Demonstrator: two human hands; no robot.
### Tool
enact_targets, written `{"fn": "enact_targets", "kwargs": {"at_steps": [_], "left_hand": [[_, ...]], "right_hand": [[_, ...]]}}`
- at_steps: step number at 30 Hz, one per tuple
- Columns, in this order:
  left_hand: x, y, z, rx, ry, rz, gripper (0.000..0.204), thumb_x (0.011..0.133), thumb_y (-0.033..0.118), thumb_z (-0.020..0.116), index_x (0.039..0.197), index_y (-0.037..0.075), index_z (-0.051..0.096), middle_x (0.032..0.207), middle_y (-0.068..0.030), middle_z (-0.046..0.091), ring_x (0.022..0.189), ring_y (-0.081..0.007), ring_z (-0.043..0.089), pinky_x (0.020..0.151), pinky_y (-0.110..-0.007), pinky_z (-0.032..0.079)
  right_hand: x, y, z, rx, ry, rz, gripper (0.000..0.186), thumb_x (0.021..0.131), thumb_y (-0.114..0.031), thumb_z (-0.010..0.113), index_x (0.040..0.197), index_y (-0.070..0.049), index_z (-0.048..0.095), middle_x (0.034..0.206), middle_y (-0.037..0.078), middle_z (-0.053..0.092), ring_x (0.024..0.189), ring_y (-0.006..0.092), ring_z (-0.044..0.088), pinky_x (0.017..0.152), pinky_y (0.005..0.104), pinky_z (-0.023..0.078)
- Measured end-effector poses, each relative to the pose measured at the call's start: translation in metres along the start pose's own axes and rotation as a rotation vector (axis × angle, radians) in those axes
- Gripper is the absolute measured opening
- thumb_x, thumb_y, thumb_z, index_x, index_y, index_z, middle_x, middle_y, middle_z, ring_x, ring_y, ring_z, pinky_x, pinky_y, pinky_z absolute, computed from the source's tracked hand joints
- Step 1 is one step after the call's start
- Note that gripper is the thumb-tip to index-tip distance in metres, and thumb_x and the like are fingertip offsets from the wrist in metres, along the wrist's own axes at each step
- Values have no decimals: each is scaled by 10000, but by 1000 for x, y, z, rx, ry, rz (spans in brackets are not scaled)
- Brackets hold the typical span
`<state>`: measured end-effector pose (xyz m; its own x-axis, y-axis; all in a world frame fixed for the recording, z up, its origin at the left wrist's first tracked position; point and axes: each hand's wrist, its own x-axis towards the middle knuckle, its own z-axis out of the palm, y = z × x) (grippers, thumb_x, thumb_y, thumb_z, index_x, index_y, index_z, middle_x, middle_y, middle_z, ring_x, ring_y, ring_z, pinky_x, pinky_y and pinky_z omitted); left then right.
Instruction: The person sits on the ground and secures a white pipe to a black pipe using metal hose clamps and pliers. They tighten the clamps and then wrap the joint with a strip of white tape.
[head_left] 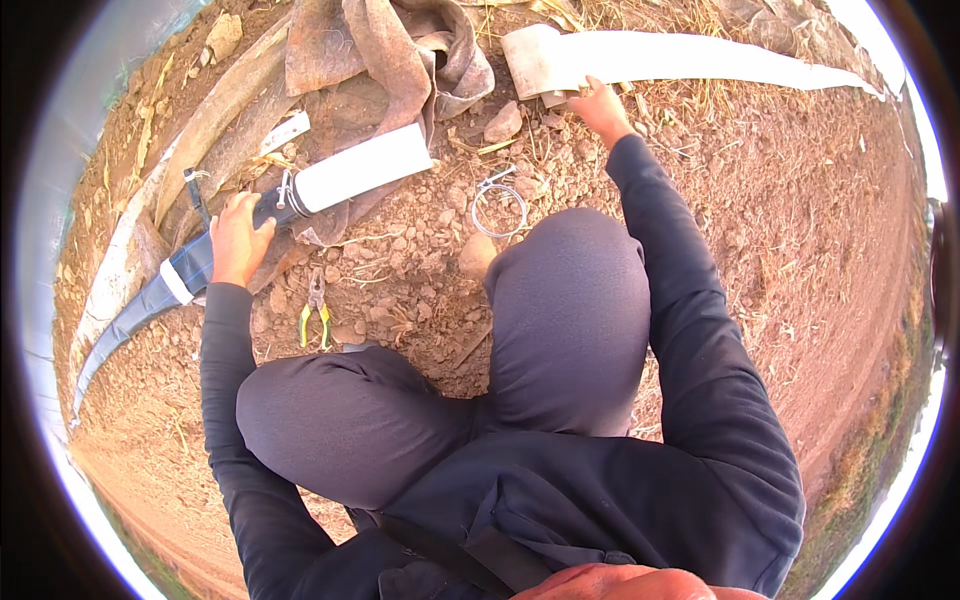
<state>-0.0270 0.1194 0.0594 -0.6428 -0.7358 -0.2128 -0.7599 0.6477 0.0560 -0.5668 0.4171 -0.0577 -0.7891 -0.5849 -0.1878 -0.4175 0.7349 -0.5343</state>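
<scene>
My left hand is closed around a dark blue hose that curves away to the lower left. A white pipe piece sticks out of the hose's upper right end, where wire is wound around the joint. Further right, my right hand grips the lower edge of a long white hose close to its soiled, brownish end. Its thumb is partly hidden. Between my hands, a loose coil of thin wire lies on the soil. Pliers with yellow-green handles rest near my left knee.
Crumpled, dirty brown fabric is heaped at the far left, with strips beneath the blue hose. Stones and dry straw litter the ground. My bent knees occupy the near middle. Pale plastic sheeting rises along the left edge.
</scene>
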Motion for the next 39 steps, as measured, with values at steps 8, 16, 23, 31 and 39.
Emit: {"fn": "enact_targets", "kwargs": {"at_steps": [8,16,23,31,39], "left_hand": [[19,34,-92,-312,152,100,389,921,233,739,1251,31,708,1204,-185,742,1126,-343,716,993,-432,537],[112,135,-105,-527,-88,112,439,985,345,685,1252,-2,718,1165,-141,766,1071,-231,720,942,-376,545],[155,192,-56,-684,-49,37,824,877,426,761,1526,-6,497,1453,-240,626,1324,-334,625,1087,-432,488],[167,149,10,-1431,-84,-33,248,961,105,710,1169,-30,690,1029,-91,754,889,-174,732,785,-342,606],[144,164,-6,-1559,-174,-29,327,1011,235,712,1248,16,661,1110,-89,747,899,-182,746,780,-336,629]], "right_hand": [[-20,-78,16,745,307,-164,407,971,-101,686,1363,-27,605,1231,186,717,1129,292,706,1006,383,544],[-60,-176,38,446,219,-963,436,889,34,696,1310,-77,690,1371,147,677,1230,320,668,1073,409,527],[-85,-223,87,114,-15,-1325,264,820,-63,664,1070,-42,749,1326,114,701,1207,290,668,1084,444,509],[-81,-188,68,595,196,-623,260,932,-176,734,1139,-20,728,1111,162,743,1090,276,701,952,394,560],[-72,-219,34,1048,-708,-290,320,989,-278,733,1105,19,705,1024,103,734,912,179,711,765,337,599]]}}
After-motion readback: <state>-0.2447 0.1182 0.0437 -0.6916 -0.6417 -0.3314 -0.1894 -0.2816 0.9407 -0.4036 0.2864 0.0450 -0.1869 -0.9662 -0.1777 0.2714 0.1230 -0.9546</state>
